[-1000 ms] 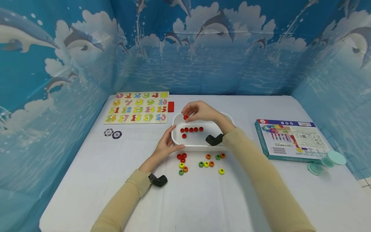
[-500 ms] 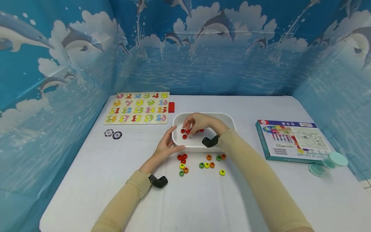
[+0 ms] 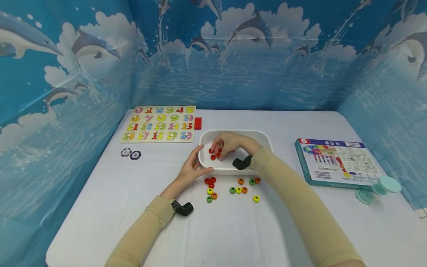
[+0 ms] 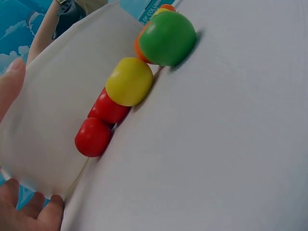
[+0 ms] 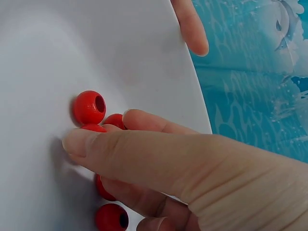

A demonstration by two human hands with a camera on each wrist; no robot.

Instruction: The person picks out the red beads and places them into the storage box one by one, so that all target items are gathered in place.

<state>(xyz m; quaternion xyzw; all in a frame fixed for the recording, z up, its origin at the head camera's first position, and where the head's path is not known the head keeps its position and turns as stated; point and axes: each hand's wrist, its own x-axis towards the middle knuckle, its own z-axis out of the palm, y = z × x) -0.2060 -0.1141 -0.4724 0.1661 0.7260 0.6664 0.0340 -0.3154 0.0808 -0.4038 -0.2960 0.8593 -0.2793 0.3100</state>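
A white tray [image 3: 235,171] stands mid-table, and my left hand [image 3: 187,171] grips its near left corner, thumb at the front and fingers along the left side. Inside it, my right hand [image 3: 227,142] pinches a red bead [image 5: 95,127] between thumb and fingers, low over the tray floor. Another red bead [image 5: 89,107] lies beside the thumb, and several more are partly hidden behind the fingers. In front of the tray, red, yellow, orange and green beads lie on the cloth, such as a yellow bead [image 4: 129,82] and a green bead [image 4: 168,38].
A number board [image 3: 158,124] lies at the back left with a red piece [image 3: 198,123] beside it. Two round chips [image 3: 135,155] sit below the board. On the right are a flat game box [image 3: 338,163] and pale green round containers [image 3: 387,184]. Dolphin-print curtains surround the table.
My right hand came down and toward me into the tray with the red bead, then shifted slightly nearer to me at the bead row. The left hand has stayed on the tray.
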